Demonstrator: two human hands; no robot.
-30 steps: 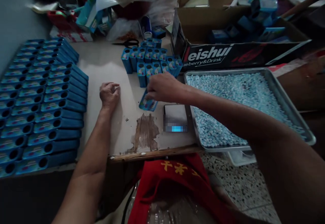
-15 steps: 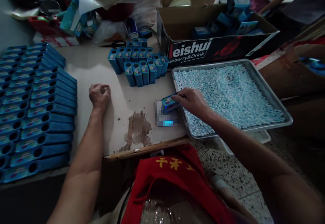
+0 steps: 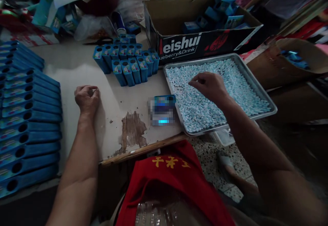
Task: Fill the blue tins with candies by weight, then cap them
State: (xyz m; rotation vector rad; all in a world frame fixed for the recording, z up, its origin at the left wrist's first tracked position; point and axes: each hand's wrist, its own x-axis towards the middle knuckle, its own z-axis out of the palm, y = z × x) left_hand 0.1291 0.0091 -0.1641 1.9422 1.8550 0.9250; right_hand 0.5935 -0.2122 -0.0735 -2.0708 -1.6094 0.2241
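My left hand (image 3: 87, 98) rests on the worn white table (image 3: 110, 103), fingers curled in, with nothing visible in them. Over the metal tray (image 3: 271, 111) hangs my right hand (image 3: 210, 86), thumb and fingertips pinched together; whatever they hold, if anything, is too small to make out. Small pale blue and white candies (image 3: 202, 116) fill that tray. Left of it, a flat blue box (image 3: 167, 99) lies on a small device (image 3: 162, 118) with a lit display, partly blurred out. Several upright blue boxes (image 3: 134, 69) with round holes on top stand in a cluster behind.
Rows of blue boxes (image 3: 30, 130) cover the table's left side. A black printed carton (image 3: 184, 46) with blue boxes inside stands behind the tray. An open brown carton (image 3: 269, 69) is at right. A person (image 3: 289, 0) is at the back right. Bags and clutter line the back.
My right hand has let go of the blue box on the device and moved right and up over the candies. My left hand stays on the table. The view has shifted slightly right.
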